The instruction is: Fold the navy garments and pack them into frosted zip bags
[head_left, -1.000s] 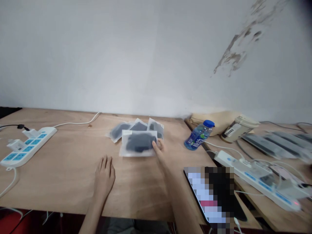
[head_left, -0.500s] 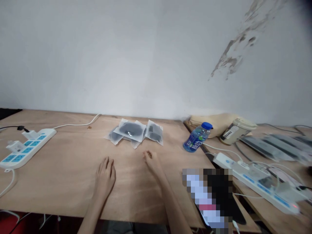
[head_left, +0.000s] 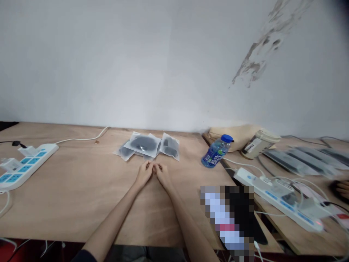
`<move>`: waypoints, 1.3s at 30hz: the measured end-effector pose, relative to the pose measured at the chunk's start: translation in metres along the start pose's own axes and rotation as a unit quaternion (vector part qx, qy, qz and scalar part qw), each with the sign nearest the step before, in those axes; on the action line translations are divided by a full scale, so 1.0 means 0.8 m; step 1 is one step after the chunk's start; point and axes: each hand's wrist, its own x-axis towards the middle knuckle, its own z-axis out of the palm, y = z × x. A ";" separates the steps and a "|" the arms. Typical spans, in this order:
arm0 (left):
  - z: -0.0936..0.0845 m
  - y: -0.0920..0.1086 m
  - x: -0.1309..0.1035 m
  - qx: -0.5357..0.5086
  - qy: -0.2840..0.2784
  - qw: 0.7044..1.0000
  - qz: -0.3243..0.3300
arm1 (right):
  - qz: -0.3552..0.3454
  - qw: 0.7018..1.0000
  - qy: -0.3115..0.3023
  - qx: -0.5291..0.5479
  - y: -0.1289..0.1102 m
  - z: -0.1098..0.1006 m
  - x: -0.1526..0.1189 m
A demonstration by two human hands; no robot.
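Note:
My left hand (head_left: 144,173) and my right hand (head_left: 161,174) meet in the middle of the wooden table (head_left: 68,207), fingers curled and the fingertips close together. Whatever is between them, if anything, is too small or hidden to tell. Just beyond the hands lies a loose pile of frosted plastic bags (head_left: 141,143) with dark contents. A separate-looking frosted bag (head_left: 169,146) rests at the pile's right side, also with dark items inside.
A power strip (head_left: 29,165) with plugged chargers lies left. Right are a blue-capped bottle (head_left: 216,151), a coffee cup (head_left: 257,144), a beige bag (head_left: 237,134), another power strip (head_left: 278,200) and a blurred phone-like device (head_left: 223,214). Another person's hand (head_left: 343,189) shows at the right edge.
My left hand has moved right and forward, from lying spread on the table to curled against my right hand. The view has shifted slightly. Another person's hand has appeared at right.

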 end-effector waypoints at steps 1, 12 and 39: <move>-0.002 -0.003 0.001 0.000 0.003 1.000 0.003 | -0.006 1.000 0.013 0.005 0.001 0.001 0.004; -0.014 -0.013 -0.005 0.072 -0.011 0.997 0.031 | 0.016 0.995 0.015 0.101 0.006 0.010 -0.006; -0.023 -0.007 0.000 0.038 0.033 0.998 -0.034 | 0.052 0.990 0.061 0.120 0.003 0.011 -0.009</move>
